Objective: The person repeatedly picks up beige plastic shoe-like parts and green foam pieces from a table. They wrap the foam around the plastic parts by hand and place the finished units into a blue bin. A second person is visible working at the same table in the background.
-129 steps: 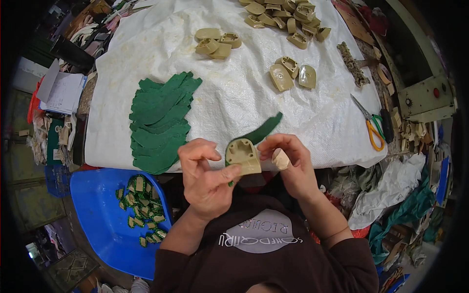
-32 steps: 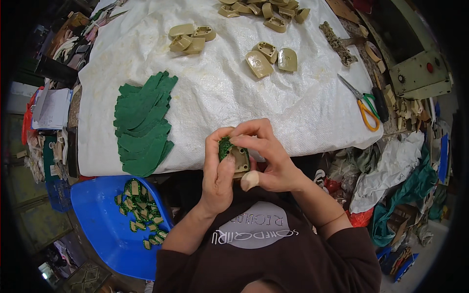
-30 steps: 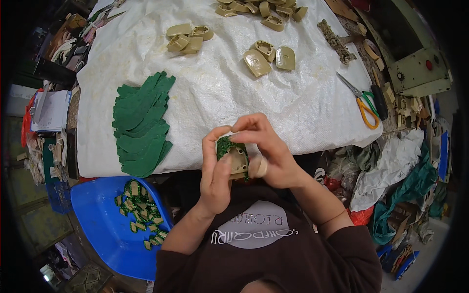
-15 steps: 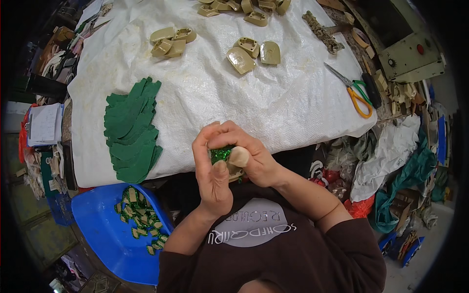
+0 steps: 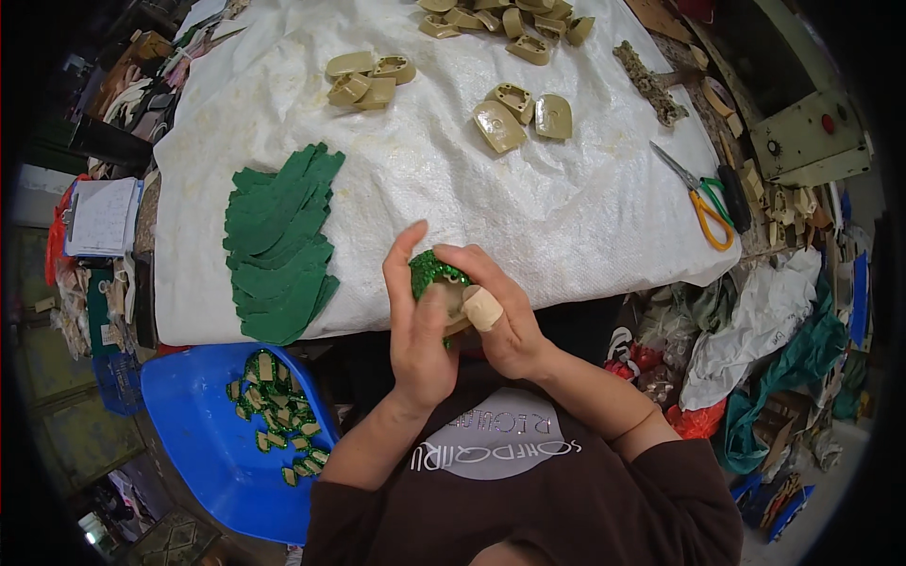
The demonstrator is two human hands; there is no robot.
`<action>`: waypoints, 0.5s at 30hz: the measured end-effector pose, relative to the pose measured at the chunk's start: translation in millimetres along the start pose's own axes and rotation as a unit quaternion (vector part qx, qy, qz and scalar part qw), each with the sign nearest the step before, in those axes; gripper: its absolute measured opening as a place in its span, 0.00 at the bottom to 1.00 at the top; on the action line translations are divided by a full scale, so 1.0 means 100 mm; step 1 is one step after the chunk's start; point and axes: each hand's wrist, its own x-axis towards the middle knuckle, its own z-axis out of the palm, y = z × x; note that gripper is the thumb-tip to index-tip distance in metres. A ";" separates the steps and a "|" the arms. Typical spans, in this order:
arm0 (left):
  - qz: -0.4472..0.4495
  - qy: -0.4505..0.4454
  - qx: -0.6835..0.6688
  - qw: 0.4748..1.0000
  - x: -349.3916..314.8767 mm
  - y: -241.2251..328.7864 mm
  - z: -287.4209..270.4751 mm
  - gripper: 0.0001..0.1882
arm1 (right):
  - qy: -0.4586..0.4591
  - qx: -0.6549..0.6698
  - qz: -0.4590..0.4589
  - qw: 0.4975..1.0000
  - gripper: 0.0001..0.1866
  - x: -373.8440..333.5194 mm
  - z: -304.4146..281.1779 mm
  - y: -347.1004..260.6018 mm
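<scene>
Between my two hands, at the table's near edge, is a beige shoe heel partly covered in green glitter material [image 5: 429,271]. My left hand [image 5: 416,349] holds its left side, with the index finger lifted and the thumb pressed on the heel. My right hand [image 5: 512,330] grips the right side, fingers curled over the top. A beige cover [image 5: 482,308] wraps the right thumb. My fingers hide much of the heel. Left of my hands, a fanned pile of dark green strips [image 5: 283,250] lies on the white woven sheet [image 5: 396,179].
Bare beige heels [image 5: 497,126] lie in small groups farther back on the sheet. Orange-and-green-handled scissors [image 5: 710,217] rest at the right edge, beside a dark-handled tool [image 5: 733,196]. At lower left, a blue basin [image 5: 203,453] holds several green glitter heels [image 5: 274,401].
My left index finger has straightened and lifted away from the heel, and the hands have parted slightly at the top, showing more green glitter. The whole view has shifted a little.
</scene>
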 end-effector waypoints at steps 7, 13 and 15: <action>0.040 -0.044 0.059 0.996 0.03 0.05 -0.12 0.45 | 0.000 -0.165 0.056 0.985 0.24 0.17 -0.22 -0.17; 0.171 -0.101 0.322 0.925 0.09 0.04 -0.26 0.42 | -0.073 -0.146 0.061 0.985 0.17 0.28 -0.33 -0.27; 0.084 -0.102 0.266 0.955 0.06 0.10 -0.29 0.36 | -0.042 -0.170 -0.008 0.985 0.16 0.26 -0.30 -0.24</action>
